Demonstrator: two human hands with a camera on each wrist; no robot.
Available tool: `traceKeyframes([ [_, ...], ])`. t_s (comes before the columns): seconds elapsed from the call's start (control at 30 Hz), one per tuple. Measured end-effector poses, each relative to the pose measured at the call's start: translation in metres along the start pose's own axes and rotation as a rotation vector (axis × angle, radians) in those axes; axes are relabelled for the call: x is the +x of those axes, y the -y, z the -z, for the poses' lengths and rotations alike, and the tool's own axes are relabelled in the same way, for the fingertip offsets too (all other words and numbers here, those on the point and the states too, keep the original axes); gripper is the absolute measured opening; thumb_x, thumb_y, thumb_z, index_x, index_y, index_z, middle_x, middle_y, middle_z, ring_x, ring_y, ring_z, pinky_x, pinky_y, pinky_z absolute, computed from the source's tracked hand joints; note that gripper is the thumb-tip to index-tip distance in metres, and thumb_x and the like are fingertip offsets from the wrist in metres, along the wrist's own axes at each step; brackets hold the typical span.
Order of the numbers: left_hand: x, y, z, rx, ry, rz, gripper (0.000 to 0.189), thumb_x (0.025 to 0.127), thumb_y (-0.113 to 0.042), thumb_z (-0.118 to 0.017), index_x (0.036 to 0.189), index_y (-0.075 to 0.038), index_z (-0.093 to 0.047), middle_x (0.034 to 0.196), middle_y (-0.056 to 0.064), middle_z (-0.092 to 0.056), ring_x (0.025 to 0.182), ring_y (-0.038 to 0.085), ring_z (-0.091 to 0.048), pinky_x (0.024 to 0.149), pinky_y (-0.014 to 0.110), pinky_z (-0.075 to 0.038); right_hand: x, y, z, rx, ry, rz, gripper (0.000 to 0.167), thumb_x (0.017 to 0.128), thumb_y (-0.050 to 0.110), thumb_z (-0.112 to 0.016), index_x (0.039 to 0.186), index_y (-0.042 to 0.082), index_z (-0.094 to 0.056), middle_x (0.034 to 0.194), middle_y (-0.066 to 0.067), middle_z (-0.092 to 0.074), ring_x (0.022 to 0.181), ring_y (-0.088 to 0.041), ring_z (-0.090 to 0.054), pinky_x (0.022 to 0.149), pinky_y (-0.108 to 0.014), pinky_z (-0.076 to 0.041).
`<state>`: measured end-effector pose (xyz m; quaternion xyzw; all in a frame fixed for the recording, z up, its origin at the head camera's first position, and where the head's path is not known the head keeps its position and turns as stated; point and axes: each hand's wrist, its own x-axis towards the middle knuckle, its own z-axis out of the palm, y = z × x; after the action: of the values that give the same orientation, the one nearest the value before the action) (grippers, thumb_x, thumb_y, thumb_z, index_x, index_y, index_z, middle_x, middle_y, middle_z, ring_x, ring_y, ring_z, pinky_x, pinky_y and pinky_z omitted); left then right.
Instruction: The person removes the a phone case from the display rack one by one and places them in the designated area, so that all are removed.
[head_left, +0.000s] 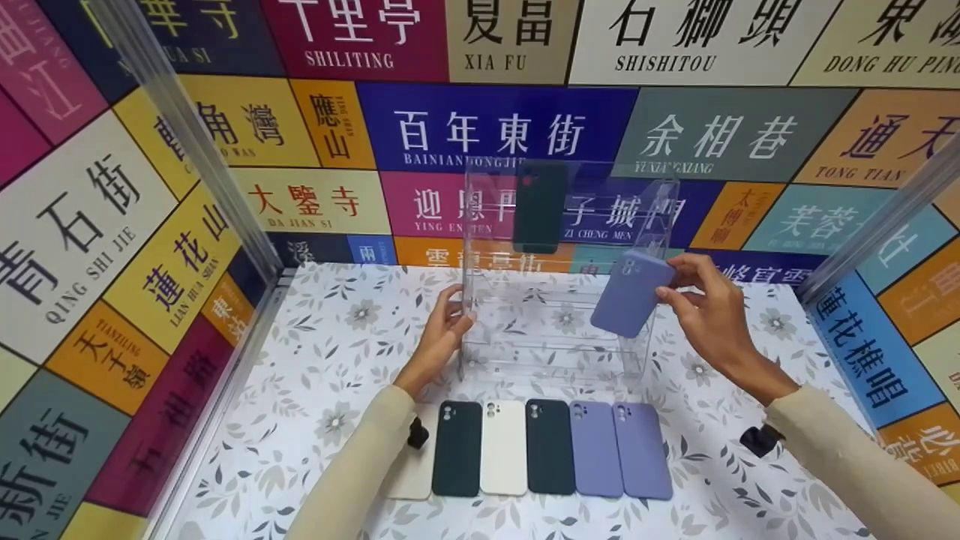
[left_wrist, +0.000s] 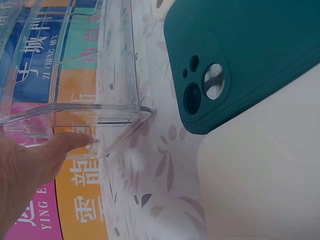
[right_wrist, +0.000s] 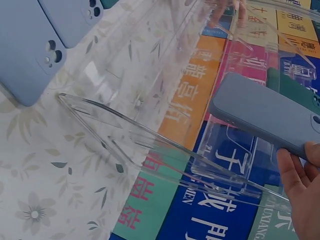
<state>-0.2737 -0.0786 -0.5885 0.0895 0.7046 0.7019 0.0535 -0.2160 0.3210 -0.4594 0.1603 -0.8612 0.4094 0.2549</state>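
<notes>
A clear plastic display rack (head_left: 551, 346) with stepped tiers stands upright on the table. At its left side panel, my left hand (head_left: 439, 334) holds the edge between thumb and fingers. A purple phone case (head_left: 628, 298) is pinched at its upper right edge by my right hand (head_left: 709, 319), tilted in front of the rack's right part. Up on the top tier leans a dark green phone case (head_left: 540, 214). In the right wrist view, the held case (right_wrist: 260, 107) hangs over the rack's side panel (right_wrist: 165, 135), apart from the tabletop.
Nearer me lies a row of phone cases: a cream one (head_left: 411, 480) partly behind my left sleeve, a dark green (head_left: 457, 454), another cream (head_left: 504, 454), another dark green (head_left: 549, 454), and two purple ones (head_left: 643, 454). Printed walls (head_left: 510, 124) enclose the floral tabletop (head_left: 300, 375).
</notes>
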Motion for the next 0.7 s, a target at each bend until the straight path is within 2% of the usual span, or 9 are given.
traceKeyframes([
  [0.27, -0.001, 0.001, 0.001, 0.009, 0.000, 0.018, 0.062, 0.111, -0.016, -0.060, 0.168, -0.018, -0.037, 0.155, 0.031, -0.053, 0.142, 0.042, -0.058, 0.116, 0.071, -0.043, -0.016, -0.006, -0.002, -0.005, 0.035, -0.029, 0.039, 0.096, -0.014, -0.076, 0.132, -0.006, -0.063, 0.109, -0.015, -0.072, 0.097, -0.013, -0.073, 0.084, -0.009, -0.055],
  [0.5, -0.001, -0.001, 0.000, 0.000, 0.005, 0.036, 0.061, 0.111, -0.016, -0.060, 0.168, -0.023, -0.037, 0.155, 0.024, -0.054, 0.142, 0.040, -0.058, 0.118, 0.070, -0.042, -0.033, -0.014, 0.000, 0.013, 0.065, -0.071, 0.045, 0.095, -0.013, -0.078, 0.136, -0.001, -0.066, 0.114, -0.015, -0.072, 0.099, -0.007, -0.071, 0.083, -0.009, -0.055],
  [0.57, -0.001, -0.001, -0.001, 0.002, 0.005, 0.036, 0.060, 0.112, -0.016, -0.059, 0.167, -0.023, -0.038, 0.155, 0.024, -0.055, 0.141, 0.040, -0.058, 0.118, 0.069, -0.042, -0.039, -0.018, 0.001, 0.021, 0.075, -0.083, 0.046, 0.095, -0.015, -0.077, 0.137, 0.000, -0.066, 0.113, -0.015, -0.072, 0.099, -0.009, -0.072, 0.082, -0.010, -0.056],
  [0.7, -0.002, -0.001, 0.000, 0.021, -0.008, 0.039, 0.060, 0.111, -0.016, -0.060, 0.167, -0.022, -0.038, 0.155, 0.023, -0.055, 0.143, 0.040, -0.058, 0.118, 0.065, -0.044, -0.050, -0.024, 0.006, 0.035, 0.104, -0.117, 0.047, 0.096, -0.016, -0.075, 0.138, 0.001, -0.065, 0.111, -0.015, -0.071, 0.098, -0.021, -0.074, 0.081, -0.013, -0.058],
])
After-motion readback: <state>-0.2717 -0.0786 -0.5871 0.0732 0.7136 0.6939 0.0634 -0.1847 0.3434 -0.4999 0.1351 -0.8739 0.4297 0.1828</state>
